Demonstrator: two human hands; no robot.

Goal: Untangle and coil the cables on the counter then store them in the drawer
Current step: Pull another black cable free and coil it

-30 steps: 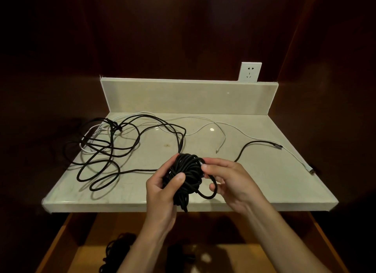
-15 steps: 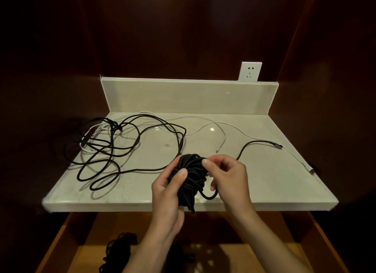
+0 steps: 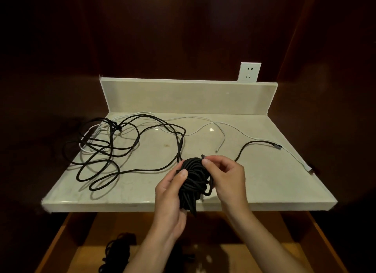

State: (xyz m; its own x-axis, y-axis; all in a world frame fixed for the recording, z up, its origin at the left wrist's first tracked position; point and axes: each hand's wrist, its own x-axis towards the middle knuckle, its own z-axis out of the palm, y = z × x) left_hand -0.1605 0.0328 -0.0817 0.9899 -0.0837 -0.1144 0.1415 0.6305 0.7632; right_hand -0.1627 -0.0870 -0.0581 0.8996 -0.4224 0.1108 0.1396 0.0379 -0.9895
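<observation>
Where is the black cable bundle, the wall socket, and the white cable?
black cable bundle point(image 3: 194, 179), head view, middle of the wound coil
wall socket point(image 3: 249, 72), head view, centre of its faceplate
white cable point(image 3: 223, 136), head view, bend mid-counter

Dark wood walls point(image 3: 183, 28) w/ white outlet point(image 3: 249, 72)
</observation>
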